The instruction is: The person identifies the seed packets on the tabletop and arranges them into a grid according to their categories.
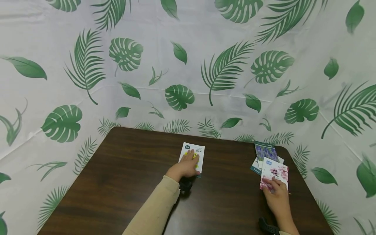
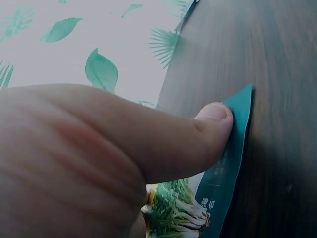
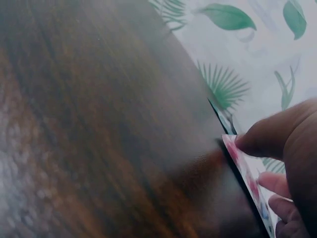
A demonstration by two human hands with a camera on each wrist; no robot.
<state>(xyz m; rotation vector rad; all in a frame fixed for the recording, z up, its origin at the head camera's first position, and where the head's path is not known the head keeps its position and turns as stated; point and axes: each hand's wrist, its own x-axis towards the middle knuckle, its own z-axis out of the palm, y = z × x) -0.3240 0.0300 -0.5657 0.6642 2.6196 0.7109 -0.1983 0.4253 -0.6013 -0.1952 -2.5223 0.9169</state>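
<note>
My left hand (image 1: 187,165) lies over a white seed packet (image 1: 200,150) with yellow flowers, its fingers spread across the front. In the left wrist view the thumb presses the packet's teal bottom edge (image 2: 225,183), beside a picture of leafy greens with pale roots. Over on the right, my right hand (image 1: 276,194) pinches a white packet with pink blossoms (image 1: 279,171) by its lower part. In the right wrist view the thumb touches one corner of that blossom packet (image 3: 242,166), which is seen almost edge-on.
Behind the blossom packet, a packet with purple flowers (image 1: 265,151) lies overlapping other packets, partly hidden, near the far right corner. All lie on a dark brown wooden table (image 1: 123,169). A white cloth with green leaves (image 1: 152,107) hangs around the table's back and sides.
</note>
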